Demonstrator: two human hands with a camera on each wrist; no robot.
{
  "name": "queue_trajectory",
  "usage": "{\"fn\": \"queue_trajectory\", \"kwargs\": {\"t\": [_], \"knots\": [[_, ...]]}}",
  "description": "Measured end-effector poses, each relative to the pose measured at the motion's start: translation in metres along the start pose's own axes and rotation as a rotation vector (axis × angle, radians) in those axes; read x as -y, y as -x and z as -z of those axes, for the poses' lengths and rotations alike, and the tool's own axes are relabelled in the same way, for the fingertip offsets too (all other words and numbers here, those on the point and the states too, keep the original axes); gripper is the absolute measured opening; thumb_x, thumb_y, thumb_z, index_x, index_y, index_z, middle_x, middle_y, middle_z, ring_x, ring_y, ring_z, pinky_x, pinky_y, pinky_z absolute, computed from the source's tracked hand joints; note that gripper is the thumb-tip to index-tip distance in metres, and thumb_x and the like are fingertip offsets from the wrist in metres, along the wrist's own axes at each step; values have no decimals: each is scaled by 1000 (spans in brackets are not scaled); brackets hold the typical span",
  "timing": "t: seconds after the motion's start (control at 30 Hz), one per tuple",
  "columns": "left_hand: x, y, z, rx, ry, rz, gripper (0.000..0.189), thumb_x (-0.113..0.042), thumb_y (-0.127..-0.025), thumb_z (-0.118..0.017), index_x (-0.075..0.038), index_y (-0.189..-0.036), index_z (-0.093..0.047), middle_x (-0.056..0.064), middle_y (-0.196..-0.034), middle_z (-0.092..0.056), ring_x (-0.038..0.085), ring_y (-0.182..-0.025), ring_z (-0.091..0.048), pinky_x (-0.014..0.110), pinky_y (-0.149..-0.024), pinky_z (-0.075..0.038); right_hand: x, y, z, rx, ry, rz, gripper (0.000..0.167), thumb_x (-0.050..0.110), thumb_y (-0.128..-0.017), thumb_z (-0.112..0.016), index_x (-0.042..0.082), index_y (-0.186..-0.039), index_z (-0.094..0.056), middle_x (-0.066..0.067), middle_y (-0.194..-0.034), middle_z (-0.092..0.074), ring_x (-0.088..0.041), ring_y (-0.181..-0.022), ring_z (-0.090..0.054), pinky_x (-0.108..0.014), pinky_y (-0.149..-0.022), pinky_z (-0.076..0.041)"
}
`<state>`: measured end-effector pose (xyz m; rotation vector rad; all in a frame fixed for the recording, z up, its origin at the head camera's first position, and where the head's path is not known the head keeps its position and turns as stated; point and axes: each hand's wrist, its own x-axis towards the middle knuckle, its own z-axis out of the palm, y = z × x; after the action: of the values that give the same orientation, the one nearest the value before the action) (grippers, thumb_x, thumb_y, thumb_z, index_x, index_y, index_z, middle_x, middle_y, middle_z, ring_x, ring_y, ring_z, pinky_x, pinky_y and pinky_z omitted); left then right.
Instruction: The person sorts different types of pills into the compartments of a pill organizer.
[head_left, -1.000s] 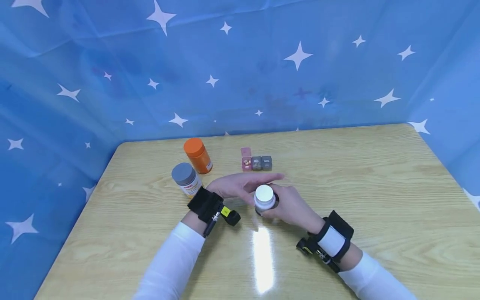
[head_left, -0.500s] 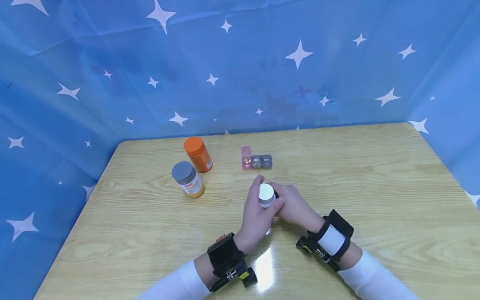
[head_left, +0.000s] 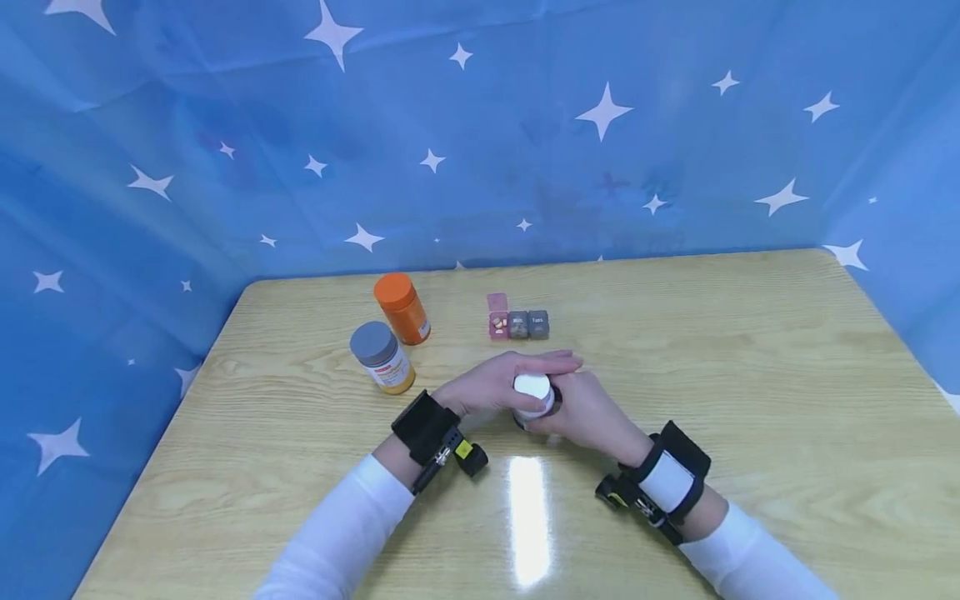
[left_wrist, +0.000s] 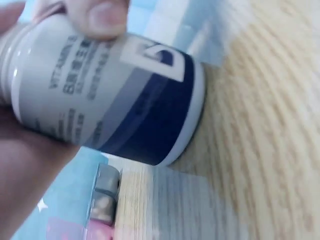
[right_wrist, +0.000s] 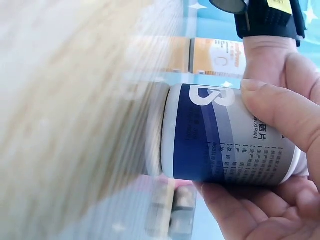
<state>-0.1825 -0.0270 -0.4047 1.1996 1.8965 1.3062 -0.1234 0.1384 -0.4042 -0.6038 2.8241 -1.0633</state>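
A white vitamin B bottle with a blue band (right_wrist: pixel 220 135) stands upright on the table between my hands. My right hand (head_left: pixel 592 412) grips its body, thumb on one side and fingers on the other, as the right wrist view shows. My left hand (head_left: pixel 491 379) holds the white cap (head_left: pixel 531 385) from the left, its thumb across the near side and its fingers round the far side. Only the top of the cap shows from the head. In the left wrist view the bottle (left_wrist: pixel 110 95) fills the upper left, its base at the wood.
Beyond the hands lies a small pill organizer: its pink compartment (head_left: pixel 498 325) is open with pills inside, and two grey compartments (head_left: pixel 528 324) are closed. To the left stand an orange bottle (head_left: pixel 403 310) and a grey-capped bottle (head_left: pixel 383 358). A starry blue curtain (head_left: pixel 480 133) hangs behind.
My left hand was beside the cap with fingers extended, then turned round it with the wrist nearer me. Now its wrist has swung back left, fingers round the cap. My right hand stays put.
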Motion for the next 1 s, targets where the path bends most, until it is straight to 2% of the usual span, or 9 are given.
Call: {"fn": "queue_trajectory", "kwargs": {"t": [0.07,0.17,0.27,0.33,0.4,0.53,0.7,0.9,1.0], "knots": [[2,0,3,37,34,3,68,-27,-84,-67,-12,-143,-36,2,-151,-32,9,-142,-20,31,-115,-21,0,1,-1,8,7,-18,56,19,-65,-82,1,-113,-60,-13,-105,-67,-23,-95,-63,-40,-84,-51],[3,7,0,2,139,65,92,-46,-74,-72,-12,-147,-26,3,-154,-25,14,-143,-18,38,-116,-20,-1,3,-3,18,9,-39,52,19,-66,-81,3,-110,-61,-11,-104,-68,-21,-92,-63,-40,-82,-51],[2,19,-10,-88,145,158,102,-38,-70,-78,-12,-148,-19,6,-154,-24,19,-142,-22,42,-115,-21,-1,3,-4,21,5,-40,52,19,-67,-81,4,-111,-61,-11,-105,-68,-23,-95,-64,-40,-84,-51],[0,27,-17,-156,56,221,96,-25,-73,-78,-12,-148,-21,6,-151,-29,19,-139,-28,38,-113,-26,-2,3,-4,20,0,-32,53,18,-67,-81,4,-113,-60,-11,-106,-68,-25,-99,-64,-41,-86,-51],[-1,32,-25,-223,-47,256,86,-14,-76,-75,-12,-146,-26,6,-148,-37,19,-135,-36,35,-110,-33,-2,2,-4,19,-6,-24,55,19,-67,-81,4,-115,-58,-12,-108,-67,-26,-101,-63,-42,-87,-51],[-4,34,-33,-332,-162,264,73,-15,-79,-72,-11,-143,-35,6,-142,-46,19,-128,-46,33,-103,-40,-1,2,-3,22,-12,-9,54,21,-69,-81,3,-115,-58,-13,-108,-67,-27,-102,-63,-42,-88,-50],[-7,33,-36,-380,-245,286,70,-23,-75,-75,-14,-138,-44,2,-135,-53,16,-123,-50,32,-102,-41,0,2,-2,39,-8,-4,54,21,-70,-80,1,-115,-58,-14,-108,-67,-27,-102,-63,-42,-88,-50],[-11,33,-37,-405,-329,294,61,-27,-72,-78,-16,-128,-54,-1,-124,-61,13,-119,-53,33,-100,-43,1,2,1,88,-10,-5,56,13,-68,-80,1,-118,-58,-13,-111,-66,-25,-104,-62,-42,-90,-49],[-15,39,-36,-419,-357,334,56,-28,-73,-78,-15,-124,-56,-1,-118,-64,13,-113,-57,33,-95,-46,0,3,3,125,-1,23,56,9,-68,-79,2,-120,-57,-11,-109,-66,-21,-97,-62,-37,-85,-52]]}}
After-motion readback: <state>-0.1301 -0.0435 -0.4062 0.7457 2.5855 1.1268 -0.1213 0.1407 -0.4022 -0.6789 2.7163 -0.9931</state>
